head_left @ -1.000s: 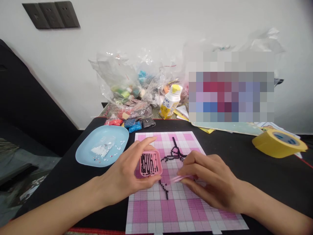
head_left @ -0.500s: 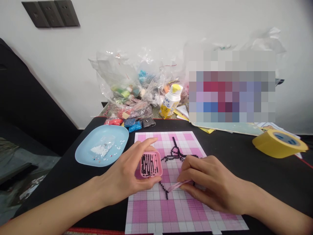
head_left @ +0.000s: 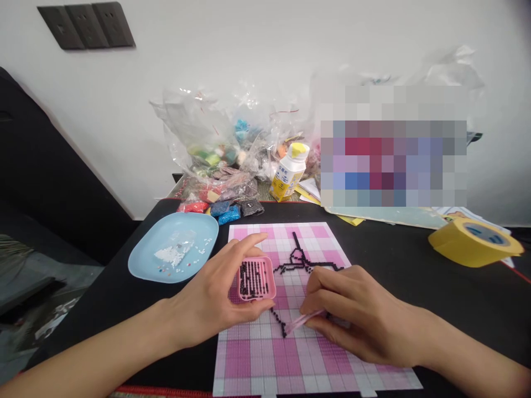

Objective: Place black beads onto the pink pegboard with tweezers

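Observation:
My left hand (head_left: 222,287) grips a small pink ridged tray (head_left: 269,276) between thumb and fingers, above the board. Rows of black beads (head_left: 249,279) lie in the tray's grooves. My right hand (head_left: 352,309) is closed on pink tweezers (head_left: 305,319), whose tips point left and down at the lower end of a line of black beads (head_left: 279,319). Whether a bead is between the tips is too small to tell. Under both hands lies a pink-and-white checkered pegboard (head_left: 249,359). Farther up on it, black beads (head_left: 305,262) form a branching outline, partly hidden by my right hand.
Left of the board is a light blue plate (head_left: 141,260) with a bag of white beads and loose beads. Bead packets (head_left: 230,213), clear plastic bags (head_left: 199,132) and a yellow-white bottle (head_left: 288,174) stand behind. A yellow tape roll (head_left: 456,243) lies at the right.
The tweezer tips have shifted slightly downward along the lower bead line, and my right hand has moved a little with them. My left hand and the tray stay nearly still.

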### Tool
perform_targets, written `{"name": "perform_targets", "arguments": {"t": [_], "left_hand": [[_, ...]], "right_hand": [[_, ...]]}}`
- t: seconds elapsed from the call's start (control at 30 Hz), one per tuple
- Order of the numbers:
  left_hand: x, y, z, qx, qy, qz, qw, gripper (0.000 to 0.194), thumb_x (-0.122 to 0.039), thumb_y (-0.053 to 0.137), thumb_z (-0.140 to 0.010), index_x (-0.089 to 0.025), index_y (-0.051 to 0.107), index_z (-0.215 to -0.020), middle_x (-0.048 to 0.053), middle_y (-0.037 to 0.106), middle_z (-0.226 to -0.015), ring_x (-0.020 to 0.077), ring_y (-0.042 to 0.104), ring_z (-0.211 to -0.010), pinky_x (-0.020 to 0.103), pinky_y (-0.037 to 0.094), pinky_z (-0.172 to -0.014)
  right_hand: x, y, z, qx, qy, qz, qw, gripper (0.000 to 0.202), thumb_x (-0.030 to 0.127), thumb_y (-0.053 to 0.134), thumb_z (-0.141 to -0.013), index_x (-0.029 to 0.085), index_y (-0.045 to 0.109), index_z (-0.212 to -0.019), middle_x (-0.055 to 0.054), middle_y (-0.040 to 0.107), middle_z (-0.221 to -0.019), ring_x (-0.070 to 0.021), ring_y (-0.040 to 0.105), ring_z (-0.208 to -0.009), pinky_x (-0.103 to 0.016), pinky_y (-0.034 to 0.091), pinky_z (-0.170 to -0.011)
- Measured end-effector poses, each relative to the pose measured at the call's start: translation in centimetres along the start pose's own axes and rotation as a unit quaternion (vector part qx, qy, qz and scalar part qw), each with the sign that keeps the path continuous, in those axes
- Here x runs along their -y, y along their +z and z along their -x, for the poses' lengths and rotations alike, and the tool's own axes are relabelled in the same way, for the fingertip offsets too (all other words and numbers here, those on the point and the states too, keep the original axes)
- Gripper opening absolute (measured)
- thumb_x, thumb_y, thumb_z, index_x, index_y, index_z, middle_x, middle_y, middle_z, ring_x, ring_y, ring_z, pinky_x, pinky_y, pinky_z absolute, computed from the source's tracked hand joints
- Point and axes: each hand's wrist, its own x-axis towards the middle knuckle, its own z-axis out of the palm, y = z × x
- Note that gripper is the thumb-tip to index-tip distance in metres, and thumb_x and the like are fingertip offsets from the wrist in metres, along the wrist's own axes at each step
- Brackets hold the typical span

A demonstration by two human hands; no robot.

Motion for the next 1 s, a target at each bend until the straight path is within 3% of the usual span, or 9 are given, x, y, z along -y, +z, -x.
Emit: {"name": "perform_targets", "arguments": {"t": [1.0], "left_hand": [[-0.13, -0.16, 0.0, 0.033, -0.003, 0.011, 0.999, 0.082, -0.025, 0.076, -0.079, -0.039, 0.026, -0.144, 0.001, 0.06, -0.118, 0.0207, 0.063, -0.1, 0.037, 0.049, -0.097]], "right_hand": [[-0.25, 0.56, 0.54, -0.004, -0.003, -0.017, 1.0, 0.021, 0.026, 0.04, -0.101, 0.021, 0.06, -0.101, -0.002, 0.057, -0.084, -0.0117, 0.053, -0.069, -0.026, 0.037, -0.058]]}}
